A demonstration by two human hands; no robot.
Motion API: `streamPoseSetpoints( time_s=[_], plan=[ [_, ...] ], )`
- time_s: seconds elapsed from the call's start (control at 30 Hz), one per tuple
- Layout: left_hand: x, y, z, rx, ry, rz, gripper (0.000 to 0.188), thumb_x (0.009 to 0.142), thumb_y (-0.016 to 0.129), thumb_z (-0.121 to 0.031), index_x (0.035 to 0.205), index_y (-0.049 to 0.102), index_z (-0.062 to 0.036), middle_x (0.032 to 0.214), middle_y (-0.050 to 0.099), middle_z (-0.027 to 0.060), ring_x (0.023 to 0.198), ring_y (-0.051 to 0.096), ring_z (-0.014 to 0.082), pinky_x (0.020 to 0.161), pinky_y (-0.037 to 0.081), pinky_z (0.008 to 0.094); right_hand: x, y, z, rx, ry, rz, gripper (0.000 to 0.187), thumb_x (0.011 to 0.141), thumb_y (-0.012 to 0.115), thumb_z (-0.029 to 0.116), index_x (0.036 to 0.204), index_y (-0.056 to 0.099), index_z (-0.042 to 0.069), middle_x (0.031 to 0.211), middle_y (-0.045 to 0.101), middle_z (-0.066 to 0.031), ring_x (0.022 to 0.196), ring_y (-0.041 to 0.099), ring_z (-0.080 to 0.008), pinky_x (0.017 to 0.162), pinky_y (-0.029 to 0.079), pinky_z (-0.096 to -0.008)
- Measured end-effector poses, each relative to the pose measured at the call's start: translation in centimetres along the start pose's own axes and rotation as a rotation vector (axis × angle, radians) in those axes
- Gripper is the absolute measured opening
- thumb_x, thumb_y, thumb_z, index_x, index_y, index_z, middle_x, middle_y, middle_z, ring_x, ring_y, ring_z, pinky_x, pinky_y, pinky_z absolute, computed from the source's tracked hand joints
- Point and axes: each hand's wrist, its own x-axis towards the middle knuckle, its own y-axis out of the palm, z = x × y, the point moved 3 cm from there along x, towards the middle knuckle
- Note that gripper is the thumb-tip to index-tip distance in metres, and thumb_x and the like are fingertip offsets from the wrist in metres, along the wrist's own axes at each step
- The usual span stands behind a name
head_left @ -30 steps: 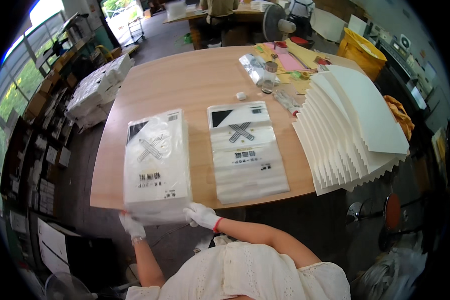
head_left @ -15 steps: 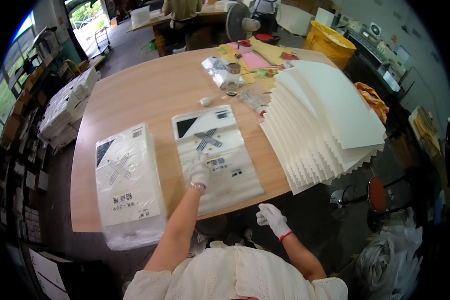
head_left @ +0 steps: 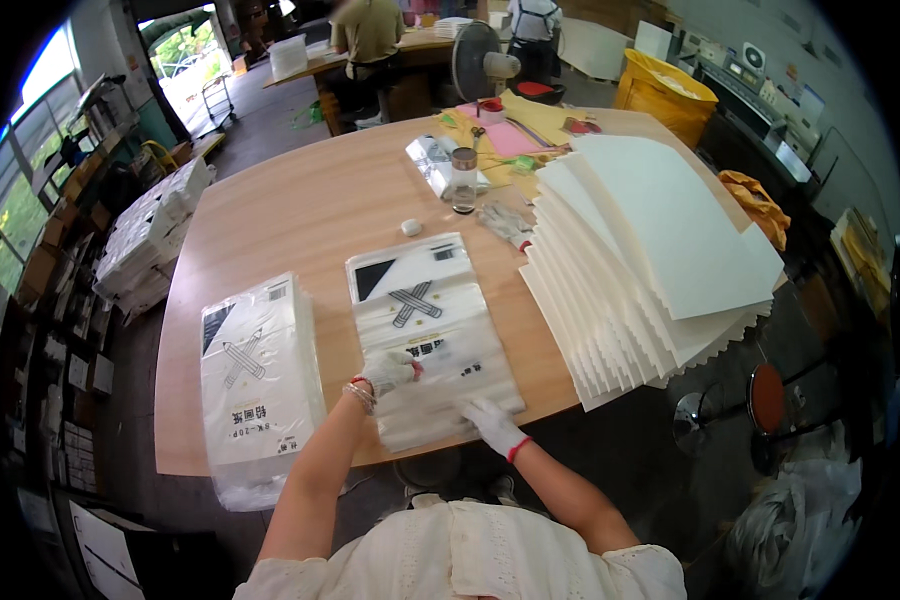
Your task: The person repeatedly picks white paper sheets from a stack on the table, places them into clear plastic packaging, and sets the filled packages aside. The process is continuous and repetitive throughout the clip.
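On the bags (head_left: 445, 335) I see left hand (head_left: 393, 370) at eight o'clock, its fingers unclear; right hand (head_left: 494, 427) at five, fingers outstretched

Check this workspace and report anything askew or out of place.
The left pile of clear packages looks off: its near end juts past the edge of the table, unsupported. The large white sheets lie fanned in steps, perhaps deliberately. I see no spill.

A workshop (worktable (head_left: 280, 205), stacked paper (head_left: 670, 240))

Bags (head_left: 448, 335) whitish, black pencil print (head_left: 415, 303); tan tabletop (head_left: 280, 210)
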Motion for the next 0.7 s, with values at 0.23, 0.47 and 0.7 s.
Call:
streamPoseSetpoints(
  time_s=[0.23, 0.47, 0.7],
  plan=[
    [-3.8, -1.0, -5.6, 0.069, 0.086, -0.006, 0.005, 0.077, 0.059, -0.008, 0.080, 0.061, -0.0047, 0.072, 0.062, 0.0046, 0.068, 0.059, 0.0133, 0.064, 0.048, 0.0266, 6.8, 4.7, 3.1, 0.243, -0.059, -0.096, 0.032, 0.085, 0.062, 0.037, 0.096, 0.065, 0.007, 0.078, 0.061, 0.0001, 0.071, 0.059, -0.0123, 0.059, 0.049, -0.0302],
    [0.4, -3.4, -1.6, -0.756, 0.160, -0.131, 0.004, 0.083, 0.052, -0.007, 0.080, 0.054, -0.0045, 0.081, 0.060, 0.0063, 0.068, 0.057, 0.0113, 0.058, 0.046, 0.0227, 3.3, -3.9, 2.0, -1.015, -0.301, -0.637, 0.018, 0.082, 0.061, 0.015, 0.094, 0.062, 0.002, 0.093, 0.061, -0.0136, 0.087, 0.059, -0.0287, 0.076, 0.048, -0.0390],
    [-1.2, -0.8, -9.5, 0.021, 0.386, -0.480, 0.008, 0.077, 0.059, -0.012, 0.084, 0.055, -0.0079, 0.074, 0.059, 0.0142, 0.069, 0.058, 0.0274, 0.064, 0.045, 0.0382, 9.9, 3.6, 4.6, -0.802, -0.323, -0.387, 0.039, 0.085, 0.057, 0.034, 0.109, 0.054, 0.004, 0.098, 0.061, -0.0183, 0.093, 0.059, -0.0351, 0.081, 0.047, -0.0388]
  ],
)
